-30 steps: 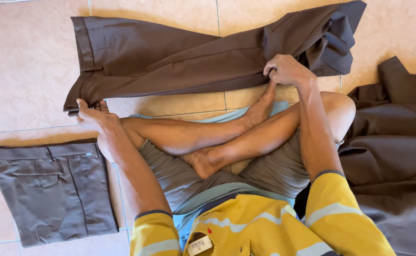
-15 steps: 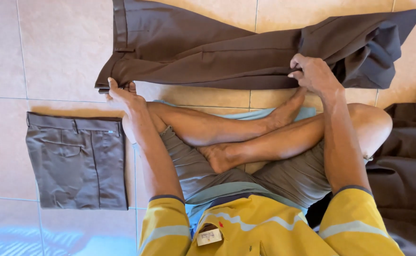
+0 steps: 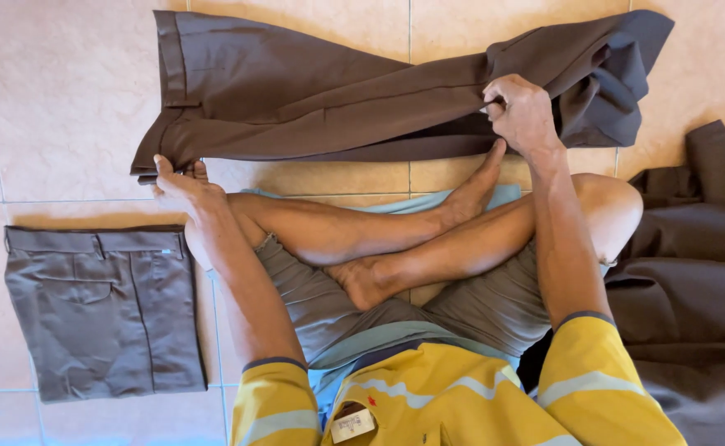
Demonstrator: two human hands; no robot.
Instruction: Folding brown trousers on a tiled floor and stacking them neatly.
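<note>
Brown trousers [image 3: 313, 99] lie flat on the tiled floor [image 3: 57, 99], stretched sideways just beyond my crossed legs [image 3: 395, 239], so I can reach both ends from where I sit. My left hand [image 3: 179, 180] pinches the waistband end at the near edge, fingers closed on the cloth. My right hand [image 3: 523, 111] is clenched on the leg part, holding a fold raised off the floor; past it the cuffs bunch up. Left of the trousers' waistband, nearer me, sit folded grey shorts [image 3: 102, 310], apart from both hands. More brown cloth [image 3: 693, 272] is heaped to the right of my knee.
</note>
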